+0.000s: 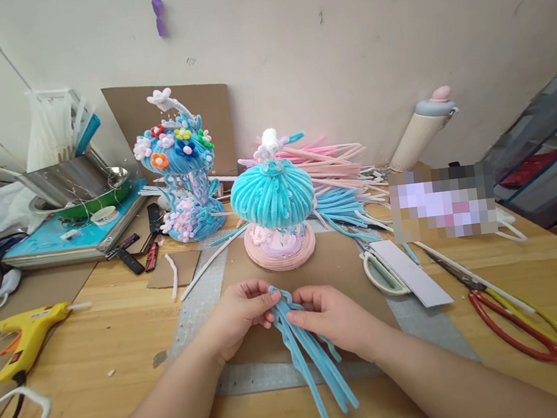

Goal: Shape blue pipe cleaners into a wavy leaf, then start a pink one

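A bunch of light blue pipe cleaners (pixel 320 358) is held between my two hands, its loose ends hanging down toward me. My left hand (pixel 247 313) pinches the bent upper end between thumb and fingers. Gripping the same bunch a little lower and to the right is my right hand (pixel 328 314), its fingers partly hidden behind the strands. Just beyond my hands stands a turquoise mushroom-shaped craft piece (pixel 273 196) on a round pink base (pixel 281 252). Under my hands lies a brown cardboard sheet (pixel 253 342).
A flower-covered blue craft piece (pixel 177 160) stands back left. Yellow glue gun (pixel 34 334) lies at left. Red-and-yellow-handled scissors (pixel 516 326), white-handled scissors (pixel 384 277) and a white card (pixel 411 274) lie right. Pink pipe cleaners (pixel 329 166) and a bottle (pixel 420 129) are behind.
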{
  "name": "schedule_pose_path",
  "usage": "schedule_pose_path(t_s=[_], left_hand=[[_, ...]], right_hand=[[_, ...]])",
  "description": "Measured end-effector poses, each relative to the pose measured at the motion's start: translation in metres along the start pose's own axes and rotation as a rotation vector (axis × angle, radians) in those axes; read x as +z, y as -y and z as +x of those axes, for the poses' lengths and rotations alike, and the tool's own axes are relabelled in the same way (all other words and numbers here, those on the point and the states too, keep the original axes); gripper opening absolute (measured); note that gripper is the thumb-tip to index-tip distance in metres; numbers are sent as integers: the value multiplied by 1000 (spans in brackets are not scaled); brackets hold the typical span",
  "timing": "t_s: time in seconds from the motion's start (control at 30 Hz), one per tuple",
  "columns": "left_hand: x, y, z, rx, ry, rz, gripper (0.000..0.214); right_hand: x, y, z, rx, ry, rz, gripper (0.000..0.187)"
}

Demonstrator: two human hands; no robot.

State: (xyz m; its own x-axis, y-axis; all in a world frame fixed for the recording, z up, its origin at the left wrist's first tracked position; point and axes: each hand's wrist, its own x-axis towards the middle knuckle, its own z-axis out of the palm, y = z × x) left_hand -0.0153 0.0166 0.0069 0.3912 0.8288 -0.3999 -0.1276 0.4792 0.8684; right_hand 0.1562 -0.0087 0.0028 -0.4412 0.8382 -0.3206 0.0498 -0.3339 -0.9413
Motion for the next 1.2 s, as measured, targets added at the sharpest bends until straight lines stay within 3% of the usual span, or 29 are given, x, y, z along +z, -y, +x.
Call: schedule_pose_path(t_s=[0.17,0.43,0.63,0.97,1.2], left_hand=[[1,0,-2,31,-14,3,27],[3,0,-3,-9,75,144,23],[2,3,-1,94,28,186,22],[9,5,-1,130,2,193,18],[15,3,-5,141,-32,245,18]], right_hand=[[0,4,-1,-3,-47,33,26],[-1,2,0,-10,-77,241,30],[1,-3,1,24,-94,278,32],[2,-4,2,33,-10,299,27],[0,-9,5,18,-35,348,28]])
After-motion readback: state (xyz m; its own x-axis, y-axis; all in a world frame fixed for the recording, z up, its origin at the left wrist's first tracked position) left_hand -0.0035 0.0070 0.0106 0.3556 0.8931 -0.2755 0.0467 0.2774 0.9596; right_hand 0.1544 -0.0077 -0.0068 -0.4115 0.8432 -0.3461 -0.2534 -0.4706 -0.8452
